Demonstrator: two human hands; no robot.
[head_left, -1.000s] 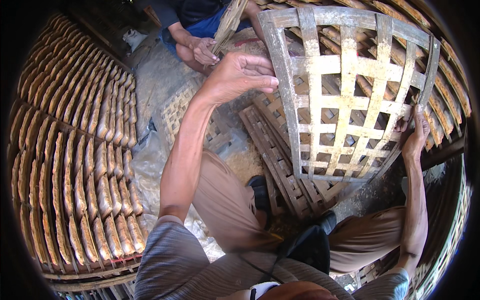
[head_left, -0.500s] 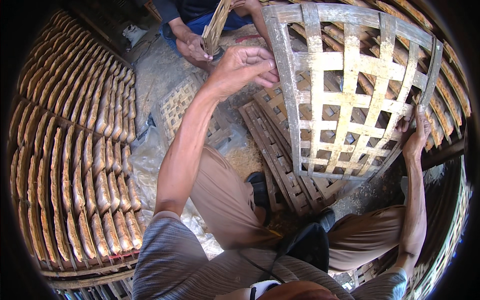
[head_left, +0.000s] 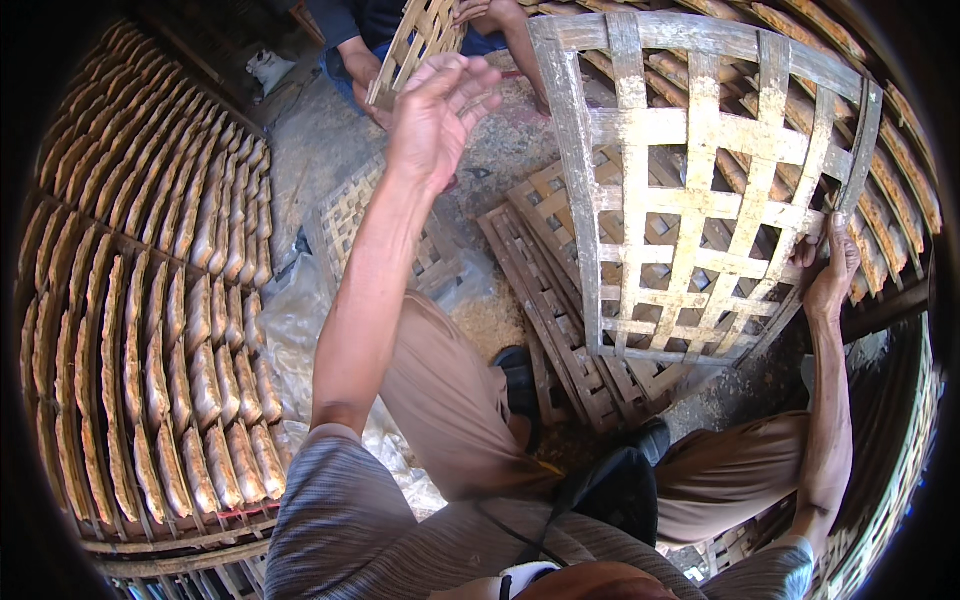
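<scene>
On the dusty grey floor's (head_left: 300, 140) right side, the right hand (head_left: 834, 270) grips the pale, open-weave bamboo lattice tray's (head_left: 694, 203) lower right edge, seemingly steadying it, while the left hand (head_left: 442, 115), loosely spread, apparently empty, hovers apart; moving it calls for firm support.

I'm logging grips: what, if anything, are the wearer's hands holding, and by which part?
The right hand holds a woven tray by its right edge; the left hand is open, empty.

floor (head_left: 315, 140) | lattice tray stack (head_left: 548, 310) | woven panel (head_left: 344, 216) | crumpled clear plastic (head_left: 298, 325)
</scene>
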